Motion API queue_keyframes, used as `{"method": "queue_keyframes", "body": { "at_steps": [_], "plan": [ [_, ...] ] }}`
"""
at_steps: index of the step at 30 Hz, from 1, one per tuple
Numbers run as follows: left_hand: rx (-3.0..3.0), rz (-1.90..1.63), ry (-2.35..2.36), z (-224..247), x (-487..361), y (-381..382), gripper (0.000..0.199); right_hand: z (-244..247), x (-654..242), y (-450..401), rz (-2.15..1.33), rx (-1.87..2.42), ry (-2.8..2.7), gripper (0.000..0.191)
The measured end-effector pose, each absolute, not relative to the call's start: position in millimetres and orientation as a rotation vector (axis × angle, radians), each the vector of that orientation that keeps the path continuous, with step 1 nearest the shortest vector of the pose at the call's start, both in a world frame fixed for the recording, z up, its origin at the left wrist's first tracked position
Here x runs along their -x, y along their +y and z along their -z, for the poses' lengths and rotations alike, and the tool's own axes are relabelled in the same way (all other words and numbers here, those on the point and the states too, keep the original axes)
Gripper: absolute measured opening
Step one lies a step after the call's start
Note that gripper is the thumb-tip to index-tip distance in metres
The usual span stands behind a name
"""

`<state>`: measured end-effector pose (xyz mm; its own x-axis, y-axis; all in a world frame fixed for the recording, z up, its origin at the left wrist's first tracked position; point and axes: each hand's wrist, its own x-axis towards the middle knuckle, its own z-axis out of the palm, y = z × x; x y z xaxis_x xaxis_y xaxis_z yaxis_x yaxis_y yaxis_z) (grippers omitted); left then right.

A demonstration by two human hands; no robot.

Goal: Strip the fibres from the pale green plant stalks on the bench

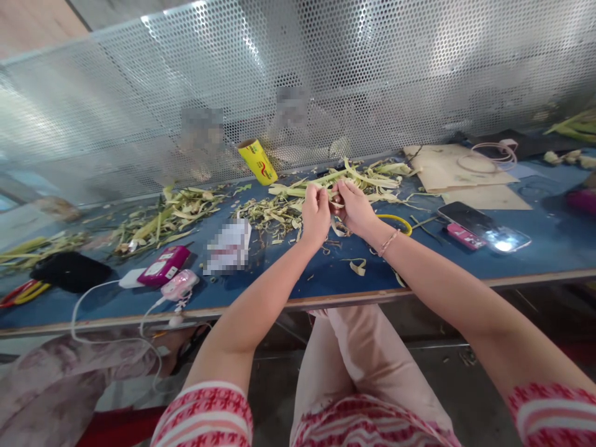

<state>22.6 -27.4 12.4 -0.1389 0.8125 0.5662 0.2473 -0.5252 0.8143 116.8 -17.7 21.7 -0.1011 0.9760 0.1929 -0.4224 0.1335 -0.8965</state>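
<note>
My left hand [316,216] and my right hand [354,208] meet above the blue table, fingers closed in a pinch. Between them is a pale green plant strip [334,202], mostly covered by the fingers, so its full shape is hidden. Just left of the hands lies a heap of pale plant peelings [272,214]. Longer green stalks [372,177] spread behind them. A yellow loop [401,221], perhaps a scissors handle, shows beside my right wrist. One curled peeling [358,267] rests nearer the table edge.
A perforated metal screen [395,81] rises behind the blue table [326,279]. A yellow tube [257,161] leans there. Phone [484,227] and cardboard [454,167] lie right; purple box [164,266], black pouch [69,271] and another stalk heap [162,217] left. A seated person's leg [79,379] shows.
</note>
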Motion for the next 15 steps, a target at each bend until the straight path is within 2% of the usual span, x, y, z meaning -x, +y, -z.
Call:
{"method": "queue_keyframes", "body": {
  "at_steps": [4, 8, 15],
  "plan": [
    [-1.692, -1.703, 1.241, -13.1, -22.5, -26.6, 0.030, -19.3, -115.0, -16.3, -1.336, 0.693, -1.150, 0.035],
    [-1.699, -1.698, 1.304, -10.2, -20.5, -20.7, 0.031, -13.2, -116.0, -10.6, -1.171, 0.743, -1.302, 0.038],
    [-1.626, -1.685, 1.163, -6.8, -18.9, -17.9, 0.035, -12.4, -123.9, -5.4, -0.998, 0.835, -1.318, 0.040]
  ]
}}
